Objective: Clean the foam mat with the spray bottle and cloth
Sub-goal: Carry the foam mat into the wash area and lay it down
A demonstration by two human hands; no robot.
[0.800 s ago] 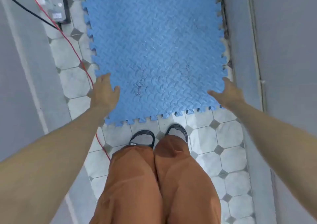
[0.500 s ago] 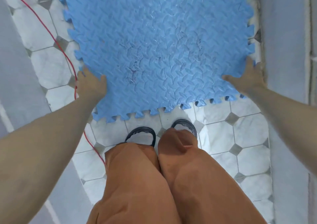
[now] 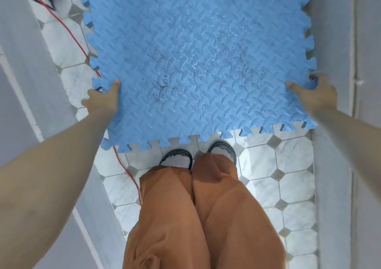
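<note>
Foam mat: blue puzzle-edge tile over the marble floor, near edge just ahead of my shoes, purple stains mid-surface.
Left hand: pinching the left edge, thumb on top.
Right hand: clamped on the right edge, same way.
Doing it well: I'd keep both sides level, lay it flat, clear of the red cable.
Missing: no spray bottle or cloth in view.

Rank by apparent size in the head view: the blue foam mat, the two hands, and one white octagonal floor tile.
1. Blue foam mat, by far the largest.
2. White octagonal floor tile.
3. Left hand and right hand: alike, so unranked, and nearer the camera, so their place against the tile is uncertain.
</note>
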